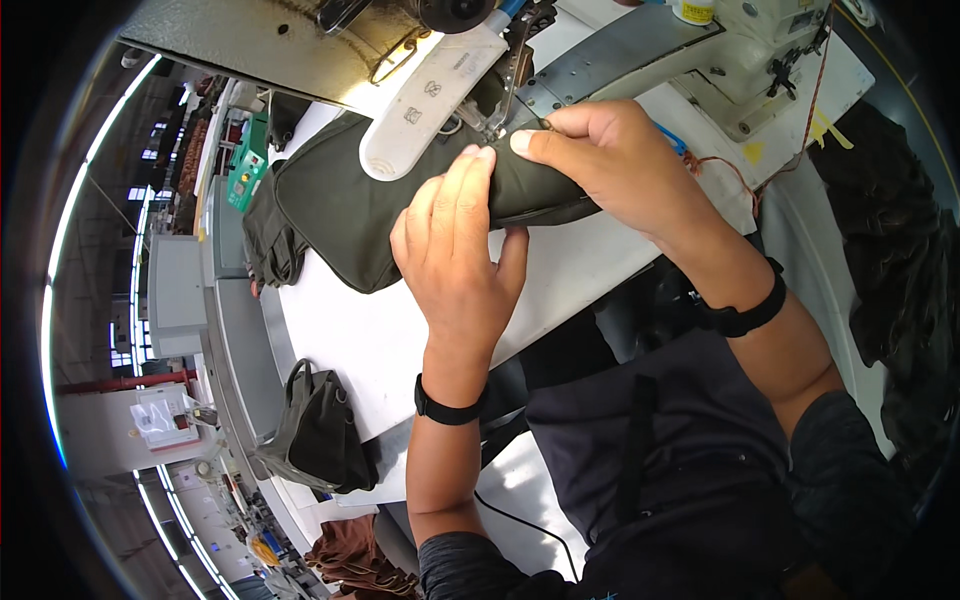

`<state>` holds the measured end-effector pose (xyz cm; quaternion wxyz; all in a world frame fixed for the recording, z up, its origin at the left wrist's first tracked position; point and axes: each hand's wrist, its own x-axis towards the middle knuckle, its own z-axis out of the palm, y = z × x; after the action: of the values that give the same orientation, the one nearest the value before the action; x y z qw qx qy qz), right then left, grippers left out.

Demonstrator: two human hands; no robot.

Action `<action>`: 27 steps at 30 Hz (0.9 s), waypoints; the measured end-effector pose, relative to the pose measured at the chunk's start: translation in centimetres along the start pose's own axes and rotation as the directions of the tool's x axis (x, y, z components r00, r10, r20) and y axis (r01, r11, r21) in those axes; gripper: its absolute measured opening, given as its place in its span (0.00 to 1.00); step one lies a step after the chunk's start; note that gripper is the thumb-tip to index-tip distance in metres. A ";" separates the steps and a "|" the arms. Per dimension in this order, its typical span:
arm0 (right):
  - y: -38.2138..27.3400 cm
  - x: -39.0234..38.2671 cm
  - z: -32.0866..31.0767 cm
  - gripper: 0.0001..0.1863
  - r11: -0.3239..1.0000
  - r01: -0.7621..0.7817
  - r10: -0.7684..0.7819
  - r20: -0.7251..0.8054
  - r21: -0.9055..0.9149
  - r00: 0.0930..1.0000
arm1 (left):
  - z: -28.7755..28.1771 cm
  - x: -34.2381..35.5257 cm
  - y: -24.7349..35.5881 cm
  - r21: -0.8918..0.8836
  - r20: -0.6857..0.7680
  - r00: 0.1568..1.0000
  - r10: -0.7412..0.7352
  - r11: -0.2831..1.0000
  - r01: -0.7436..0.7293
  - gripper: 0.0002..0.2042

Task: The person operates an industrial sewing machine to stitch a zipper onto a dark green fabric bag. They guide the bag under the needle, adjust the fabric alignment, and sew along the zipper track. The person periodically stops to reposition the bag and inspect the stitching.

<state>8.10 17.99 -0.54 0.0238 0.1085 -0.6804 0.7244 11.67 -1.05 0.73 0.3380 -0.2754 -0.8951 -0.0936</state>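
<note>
A dark olive-green fabric bag [345, 215] lies on the white sewing table, with part of it under the needle area [490, 128] of an industrial sewing machine. My left hand [455, 250] rests on the bag, its fingers stretched side by side up to the presser foot and its thumb apart by the bag's near edge. Just right of the needle, my right hand [620, 165] pinches the bag's fabric between thumb and forefinger. A white rounded machine part [430, 110] overhangs the bag and hides some of it.
The sewing machine's grey arm [630, 55] spans the top. A small dark green bag [318, 425] stands at the table's left end. Red-brown cloth [360, 555] lies below it, and dark cloth [885, 230] is heaped at right. A thin orange cord [735, 172] runs near my right wrist.
</note>
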 end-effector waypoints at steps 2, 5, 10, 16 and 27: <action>0.0 0.1 0.2 0.22 0.998 0.029 -0.031 -0.043 -0.058 0.999 | -0.1 0.3 0.0 0.010 0.001 1.000 -0.007 1.000 0.007 0.34; -0.7 0.1 0.3 0.23 0.959 0.058 -0.088 -0.099 -0.277 0.991 | 0.0 0.3 0.1 0.034 -0.014 1.000 -0.006 0.999 0.006 0.34; -1.2 -0.3 0.8 0.17 0.786 0.153 -0.282 -0.127 -0.599 0.951 | 0.6 -0.5 -0.1 0.041 -0.041 0.999 0.013 0.999 -0.011 0.33; -0.4 1.6 -0.8 0.08 0.513 0.437 -0.720 -0.093 -0.739 0.687 | 0.7 0.0 -1.0 0.068 -0.055 0.995 0.085 0.994 -0.082 0.32; -1.6 2.1 0.0 0.09 0.924 0.377 -0.357 -0.216 0.058 0.909 | 0.1 0.0 -0.8 0.140 -0.056 0.994 0.089 0.987 -0.080 0.29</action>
<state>6.36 17.88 1.44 0.2229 0.1618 -0.6055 0.7467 11.20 -1.68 0.67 0.3875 -0.2861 -0.8760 -0.0259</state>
